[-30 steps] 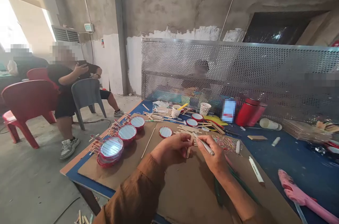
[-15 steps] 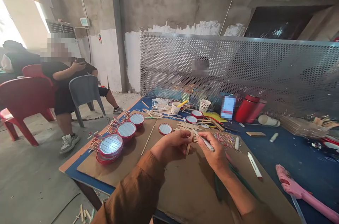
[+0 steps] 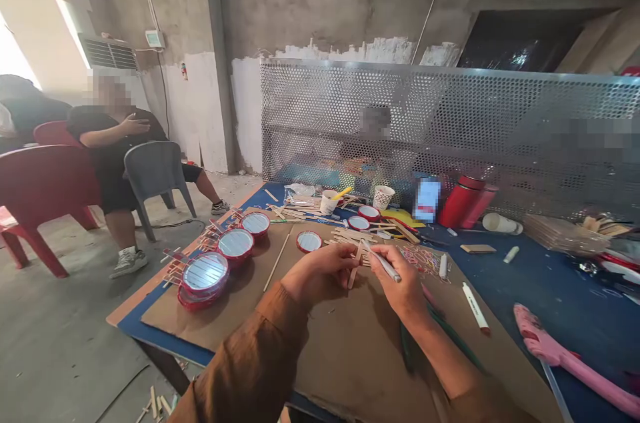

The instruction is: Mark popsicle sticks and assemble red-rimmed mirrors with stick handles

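My left hand point(image 3: 325, 269) is closed on a flat wooden craft stick point(image 3: 353, 273), held upright over the cardboard sheet point(image 3: 345, 349). A white marker pen point(image 3: 387, 267) is gripped in my right hand point(image 3: 405, 286), its tip touching or very close to the upper part of the stick. Short wooden pieces show between the hands, but I cannot tell whether they join the stick. To the left stand several red-rimmed round pieces point(image 3: 204, 272) with pale faces, strings and wooden sticks at one side. A smaller round red-rimmed piece point(image 3: 309, 241) lies beyond my left hand.
Loose craft sticks point(image 3: 295, 211), paper cups point(image 3: 383, 197) and a red thermos point(image 3: 461, 201) line the table's far side, before a perforated metal screen point(image 3: 320, 103). Coloured rubber bands point(image 3: 420, 259), a white marker point(image 3: 475, 307) and a pink glue gun point(image 3: 550, 346) lie right. A person point(image 3: 120, 136) sits left.
The whole view has shifted slightly, so things appear a little further left. Both hands keep their hold on the stick and pen. The seated person's raised hand has moved a little.
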Available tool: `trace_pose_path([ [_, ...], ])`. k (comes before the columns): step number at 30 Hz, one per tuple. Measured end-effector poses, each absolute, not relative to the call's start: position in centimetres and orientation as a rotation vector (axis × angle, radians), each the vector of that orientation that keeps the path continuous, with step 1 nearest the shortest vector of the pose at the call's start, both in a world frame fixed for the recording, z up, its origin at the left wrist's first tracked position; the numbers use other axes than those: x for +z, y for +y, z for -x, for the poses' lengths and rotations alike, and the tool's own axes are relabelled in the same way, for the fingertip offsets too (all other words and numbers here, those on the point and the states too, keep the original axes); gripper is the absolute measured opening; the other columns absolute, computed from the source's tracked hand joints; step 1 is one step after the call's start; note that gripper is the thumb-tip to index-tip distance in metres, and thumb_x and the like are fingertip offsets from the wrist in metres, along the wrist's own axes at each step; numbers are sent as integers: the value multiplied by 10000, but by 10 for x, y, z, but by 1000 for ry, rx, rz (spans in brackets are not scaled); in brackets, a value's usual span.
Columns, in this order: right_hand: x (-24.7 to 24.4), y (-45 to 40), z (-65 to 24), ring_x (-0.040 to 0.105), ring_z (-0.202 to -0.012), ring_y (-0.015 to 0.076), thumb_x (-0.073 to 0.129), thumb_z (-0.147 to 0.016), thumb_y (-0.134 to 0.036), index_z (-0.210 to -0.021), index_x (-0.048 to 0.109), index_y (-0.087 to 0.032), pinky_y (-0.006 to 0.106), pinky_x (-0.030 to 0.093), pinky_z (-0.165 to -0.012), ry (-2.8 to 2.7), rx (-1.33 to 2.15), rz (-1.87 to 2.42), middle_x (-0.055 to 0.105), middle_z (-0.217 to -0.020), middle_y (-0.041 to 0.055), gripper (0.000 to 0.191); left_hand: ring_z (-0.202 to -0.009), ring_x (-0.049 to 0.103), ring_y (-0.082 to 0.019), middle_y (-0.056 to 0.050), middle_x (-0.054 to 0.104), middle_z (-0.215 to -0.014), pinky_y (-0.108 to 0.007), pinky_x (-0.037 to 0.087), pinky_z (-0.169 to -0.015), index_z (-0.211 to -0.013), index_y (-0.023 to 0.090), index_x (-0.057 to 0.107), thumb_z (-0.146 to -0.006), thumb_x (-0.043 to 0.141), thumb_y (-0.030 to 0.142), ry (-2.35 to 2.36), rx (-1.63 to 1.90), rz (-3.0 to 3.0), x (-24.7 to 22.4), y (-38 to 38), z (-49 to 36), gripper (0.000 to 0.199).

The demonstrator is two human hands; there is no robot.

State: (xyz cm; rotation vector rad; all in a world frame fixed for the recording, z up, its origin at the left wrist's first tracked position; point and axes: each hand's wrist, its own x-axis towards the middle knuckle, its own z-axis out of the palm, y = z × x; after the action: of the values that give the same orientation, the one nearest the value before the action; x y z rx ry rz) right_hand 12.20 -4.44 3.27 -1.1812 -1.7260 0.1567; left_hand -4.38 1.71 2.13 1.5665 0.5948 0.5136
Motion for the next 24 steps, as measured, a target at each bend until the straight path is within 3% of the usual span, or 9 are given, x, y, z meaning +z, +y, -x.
trace_pose_path([
  [15, 34, -45, -123, 629, -606, 150, 531, -834, -394, -884, 601, -189, 243, 493, -586, -1672, 117, 1197, 670, -708, 25, 222, -443, 508, -69, 45, 532, -556, -218, 388, -511, -863, 162, 485, -767, 656, 380, 572, 655, -1393, 19, 6, 42, 293],
  [24, 36, -48, -122, 625, -612, 148, 528, -838, -386, -883, 597, -193, 241, 493, -584, -1671, 150, 1204, 666, -706, 22, 210, -452, 548, -83, 41, 560, -584, -218, 418, -496, -892, 166, 476, -773, 642, 420, 621, 548, -1512, 18, 17, 42, 326],
])
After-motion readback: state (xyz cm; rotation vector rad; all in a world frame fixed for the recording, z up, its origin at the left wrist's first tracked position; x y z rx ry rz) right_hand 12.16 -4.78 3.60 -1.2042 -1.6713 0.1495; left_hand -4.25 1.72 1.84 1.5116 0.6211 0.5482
